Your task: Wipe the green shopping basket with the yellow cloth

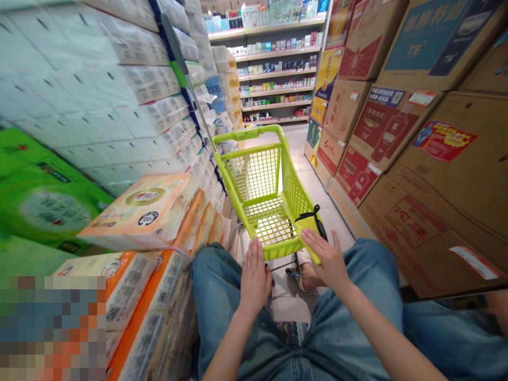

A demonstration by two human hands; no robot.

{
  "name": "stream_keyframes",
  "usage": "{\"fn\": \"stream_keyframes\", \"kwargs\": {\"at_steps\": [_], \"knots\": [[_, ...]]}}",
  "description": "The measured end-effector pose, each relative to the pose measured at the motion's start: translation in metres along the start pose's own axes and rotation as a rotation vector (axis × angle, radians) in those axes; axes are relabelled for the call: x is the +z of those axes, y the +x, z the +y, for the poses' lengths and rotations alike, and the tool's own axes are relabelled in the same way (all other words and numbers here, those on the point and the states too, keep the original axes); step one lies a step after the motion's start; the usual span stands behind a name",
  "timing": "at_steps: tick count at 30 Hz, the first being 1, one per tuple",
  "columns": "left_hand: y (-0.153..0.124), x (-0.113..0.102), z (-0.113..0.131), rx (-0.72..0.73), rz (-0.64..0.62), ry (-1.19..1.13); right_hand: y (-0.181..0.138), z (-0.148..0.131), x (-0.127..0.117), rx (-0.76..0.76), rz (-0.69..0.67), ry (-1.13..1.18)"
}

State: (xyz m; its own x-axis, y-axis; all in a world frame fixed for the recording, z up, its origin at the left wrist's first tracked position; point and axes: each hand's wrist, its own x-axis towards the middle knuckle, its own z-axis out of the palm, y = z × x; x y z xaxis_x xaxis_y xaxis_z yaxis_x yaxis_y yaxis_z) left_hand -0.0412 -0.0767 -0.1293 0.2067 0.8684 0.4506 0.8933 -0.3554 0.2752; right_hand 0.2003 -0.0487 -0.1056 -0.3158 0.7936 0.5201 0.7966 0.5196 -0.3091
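A small lime-green shopping cart (264, 180) stands empty in the aisle in front of my knees. My left hand (254, 278) lies flat with fingers stretched out, its fingertips against the cart's near edge. My right hand (327, 256) is open too, fingers extended onto the cart's near right corner, next to a black strap (313, 216) tied there. Both hands hold nothing. My legs in blue jeans (222, 296) show below the hands.
Stacked tissue packs (146, 209) wall the left side, with green packs (43, 201) further left. Cardboard boxes (436, 174) pile up on the right. Tiled aisle floor (313, 185) runs ahead to product shelves (278, 69).
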Motion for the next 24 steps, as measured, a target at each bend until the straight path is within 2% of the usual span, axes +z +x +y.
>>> {"fn": "stream_keyframes", "kwargs": {"at_steps": [3,5,8,12,15,17,20,24], "knots": [[0.001,0.000,0.001,-0.006,0.010,0.007,-0.003,0.029,-0.010,0.093,0.075,-0.026],[0.001,0.001,0.001,-0.009,0.021,0.004,-0.001,0.023,-0.006,0.147,0.104,-0.040],[0.000,0.002,0.000,-0.001,0.029,-0.017,0.007,-0.022,0.011,0.209,0.104,-0.048],[-0.002,0.003,-0.004,-0.004,0.033,-0.060,0.020,-0.098,0.040,0.088,-0.013,0.080],[-0.003,0.002,-0.005,-0.003,0.029,-0.082,0.023,-0.120,0.049,0.006,-0.040,0.130],[-0.003,0.000,-0.005,0.008,0.013,-0.065,0.020,-0.108,0.044,-0.067,-0.063,0.143],[-0.001,-0.001,-0.003,0.011,0.000,-0.027,0.011,-0.061,0.027,-0.136,-0.091,0.102],[0.001,0.000,-0.001,0.011,0.008,-0.013,0.003,0.009,0.002,-0.028,-0.008,-0.025]]}}
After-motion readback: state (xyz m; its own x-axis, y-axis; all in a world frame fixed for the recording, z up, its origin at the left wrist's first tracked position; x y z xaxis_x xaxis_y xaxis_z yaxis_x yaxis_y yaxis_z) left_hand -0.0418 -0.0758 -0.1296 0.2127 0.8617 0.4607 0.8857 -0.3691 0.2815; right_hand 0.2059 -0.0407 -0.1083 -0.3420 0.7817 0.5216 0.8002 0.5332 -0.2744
